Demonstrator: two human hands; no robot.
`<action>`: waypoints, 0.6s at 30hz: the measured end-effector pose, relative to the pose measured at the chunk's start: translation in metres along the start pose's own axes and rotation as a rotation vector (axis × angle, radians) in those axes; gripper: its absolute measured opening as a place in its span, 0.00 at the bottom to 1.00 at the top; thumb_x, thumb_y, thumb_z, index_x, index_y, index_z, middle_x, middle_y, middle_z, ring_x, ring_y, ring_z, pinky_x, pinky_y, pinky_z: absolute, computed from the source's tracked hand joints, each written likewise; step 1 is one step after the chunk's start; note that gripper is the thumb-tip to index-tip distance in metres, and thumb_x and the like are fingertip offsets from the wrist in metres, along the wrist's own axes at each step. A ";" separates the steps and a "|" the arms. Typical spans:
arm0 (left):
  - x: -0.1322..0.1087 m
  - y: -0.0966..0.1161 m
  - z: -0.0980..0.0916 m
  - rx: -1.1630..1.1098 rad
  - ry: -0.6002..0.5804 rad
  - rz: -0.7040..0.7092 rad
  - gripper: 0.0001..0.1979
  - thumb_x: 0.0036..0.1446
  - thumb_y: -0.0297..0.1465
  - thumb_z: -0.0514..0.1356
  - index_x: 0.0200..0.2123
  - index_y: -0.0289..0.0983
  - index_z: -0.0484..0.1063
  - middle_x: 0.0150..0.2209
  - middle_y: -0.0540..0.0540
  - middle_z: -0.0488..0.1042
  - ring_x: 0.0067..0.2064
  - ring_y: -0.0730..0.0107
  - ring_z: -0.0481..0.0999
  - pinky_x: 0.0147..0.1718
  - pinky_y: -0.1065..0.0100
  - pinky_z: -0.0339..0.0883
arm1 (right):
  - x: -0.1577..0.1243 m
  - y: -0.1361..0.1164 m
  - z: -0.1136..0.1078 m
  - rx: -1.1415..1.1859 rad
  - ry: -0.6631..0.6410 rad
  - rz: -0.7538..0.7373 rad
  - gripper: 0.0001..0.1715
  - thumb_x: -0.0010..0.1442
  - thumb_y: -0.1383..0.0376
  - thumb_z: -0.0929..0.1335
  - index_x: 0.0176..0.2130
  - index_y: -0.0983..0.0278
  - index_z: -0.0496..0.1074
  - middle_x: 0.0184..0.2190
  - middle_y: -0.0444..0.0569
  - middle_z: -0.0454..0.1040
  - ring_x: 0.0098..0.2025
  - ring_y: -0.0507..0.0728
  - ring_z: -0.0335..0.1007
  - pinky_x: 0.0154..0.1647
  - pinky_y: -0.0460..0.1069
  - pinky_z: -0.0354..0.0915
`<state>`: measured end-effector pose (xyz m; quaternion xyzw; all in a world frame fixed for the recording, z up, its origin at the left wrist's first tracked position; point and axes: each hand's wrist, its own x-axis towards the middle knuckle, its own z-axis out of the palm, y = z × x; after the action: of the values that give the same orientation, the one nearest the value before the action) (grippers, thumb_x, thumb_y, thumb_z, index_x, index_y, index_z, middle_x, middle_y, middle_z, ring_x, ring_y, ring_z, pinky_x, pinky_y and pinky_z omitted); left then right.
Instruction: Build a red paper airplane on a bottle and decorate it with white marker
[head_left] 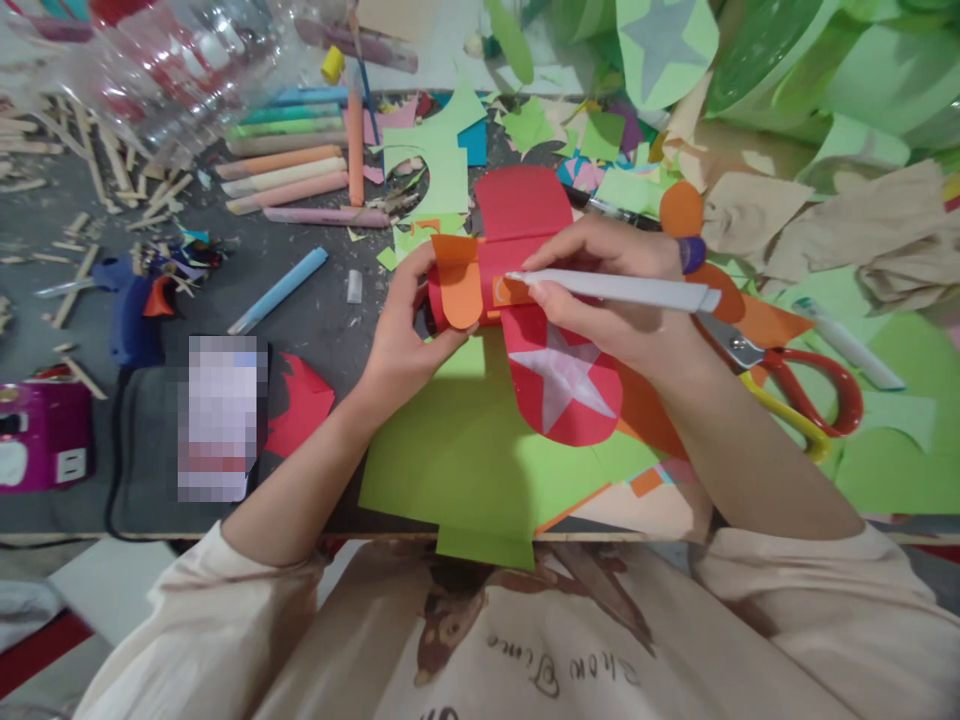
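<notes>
My left hand (409, 335) is wrapped round one end of a red and orange paper airplane (495, 255), thumb below and fingers behind. A rounded orange paper strip (460, 285) lies across that end. In my right hand (611, 285) is a white marker (630, 289), its tip touching a small orange patch on the red body, where a white curved line shows. One red wing (523, 205) points away from me. The nearer wing (562, 380) carries a whitish star and lies over green paper.
Red-and-yellow-handled scissors (780, 360) lie right of my right forearm. A blue glue gun (135, 310), a phone (221, 420) and a light blue marker (279, 290) are on the left. Several markers (292, 170) and paper scraps (540, 125) lie at the back; green sheets (450, 440) are in front.
</notes>
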<state>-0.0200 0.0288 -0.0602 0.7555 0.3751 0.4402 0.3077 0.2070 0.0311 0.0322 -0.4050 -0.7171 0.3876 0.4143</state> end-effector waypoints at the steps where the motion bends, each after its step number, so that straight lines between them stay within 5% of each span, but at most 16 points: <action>1: 0.000 0.000 0.000 0.001 0.003 0.003 0.36 0.59 0.47 0.64 0.65 0.49 0.51 0.63 0.40 0.62 0.63 0.55 0.68 0.59 0.56 0.69 | 0.000 0.000 0.000 0.001 -0.005 -0.005 0.05 0.58 0.64 0.72 0.30 0.57 0.73 0.27 0.42 0.78 0.23 0.51 0.68 0.22 0.48 0.61; 18: 0.001 0.003 -0.002 -0.017 -0.009 -0.033 0.36 0.58 0.46 0.66 0.64 0.47 0.53 0.64 0.39 0.62 0.66 0.52 0.66 0.62 0.54 0.67 | -0.001 0.003 -0.001 -0.144 -0.031 0.003 0.10 0.61 0.59 0.70 0.28 0.56 0.71 0.25 0.43 0.77 0.24 0.53 0.68 0.25 0.50 0.65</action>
<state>-0.0201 0.0281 -0.0563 0.7487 0.3821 0.4348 0.3232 0.2090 0.0318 0.0299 -0.4287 -0.7487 0.3418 0.3726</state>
